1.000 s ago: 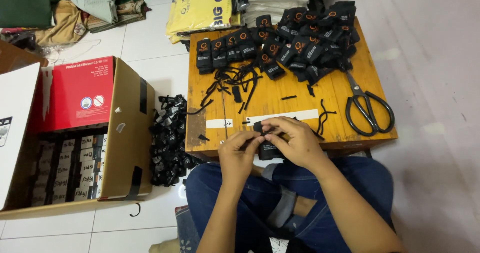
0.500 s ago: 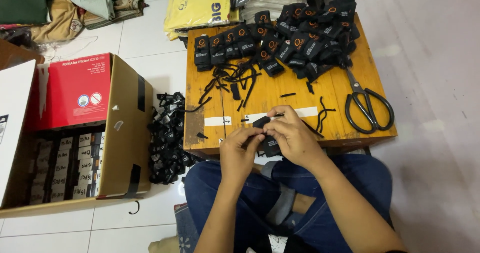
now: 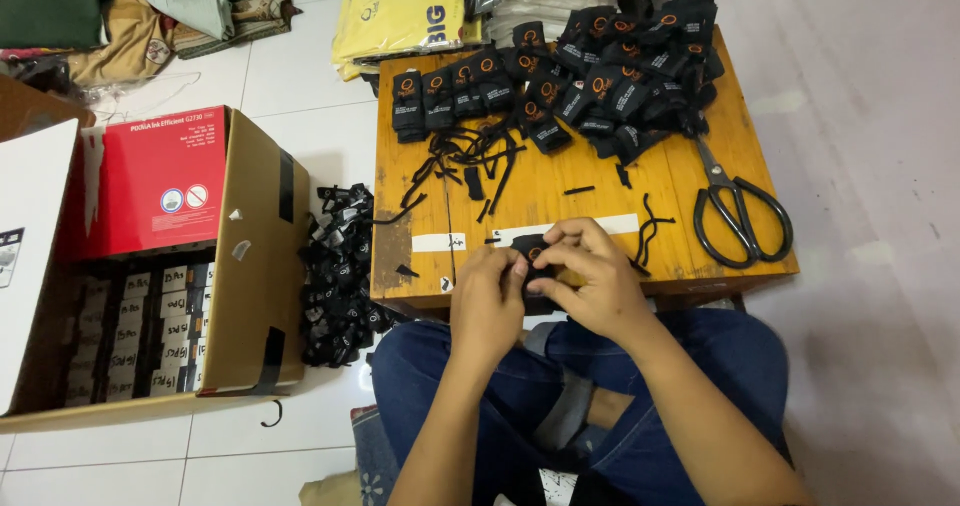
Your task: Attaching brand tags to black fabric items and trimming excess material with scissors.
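White tiled floor (image 3: 290, 76), person seated on it in blue jeans, knees under a low square wooden worktop (image 3: 560, 191). Left of the worktop, an open brown cardboard box with a red printed panel (image 3: 160, 266), packed in upright rows with small black items bearing white labels; rows tight, so likely finished pieces stored for counting. Between box and worktop, a loose heap of black folded pieces on the floor (image 3: 340, 276), within arm's reach of the left side. At the worktop's far edge, a large pile of small black folded packets with orange round marks (image 3: 570, 81), some lined in a row, rest heaped; kept far back, leaving the near edge free for handling. Yellow plastic bag (image 3: 400, 11) and folded cloths behind it on the floor. Black-handled metal scissors (image 3: 735, 206) lie at the right side, blades pointing away, apart from both hands. Thin black strips and offcuts (image 3: 470, 166) scattered mid-worktop; strip of white tape (image 3: 520, 234) stuck near the front edge. Left hand (image 3: 490, 301) and right hand (image 3: 590, 271) meet at the near edge, both pinching one small black packet (image 3: 530, 261) between the fingertips, held just over the worktop edge, close to the body for fine finger work.
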